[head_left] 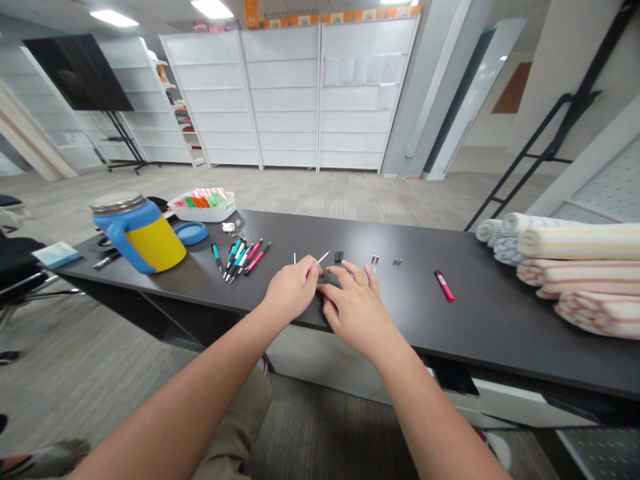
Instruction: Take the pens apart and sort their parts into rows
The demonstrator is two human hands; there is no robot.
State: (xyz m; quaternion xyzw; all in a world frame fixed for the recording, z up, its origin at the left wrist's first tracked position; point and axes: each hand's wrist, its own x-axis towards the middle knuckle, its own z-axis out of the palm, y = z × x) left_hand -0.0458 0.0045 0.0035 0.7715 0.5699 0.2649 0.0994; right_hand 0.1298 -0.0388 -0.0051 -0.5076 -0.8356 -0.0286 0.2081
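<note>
My left hand rests on the dark table with its fingers curled in a pinch around a thin white pen refill that sticks out up and to the right. My right hand lies beside it, touching it, fingers bent over a small dark pen part that is mostly hidden. Small black pieces lie just beyond the fingertips. A second short white refill stands out behind my left hand.
Several assembled pens, teal and red, lie to the left. A blue and yellow jug, a blue lid and a white tray stand further left. A red pen barrel and small parts lie right. Rolled towels fill the right end.
</note>
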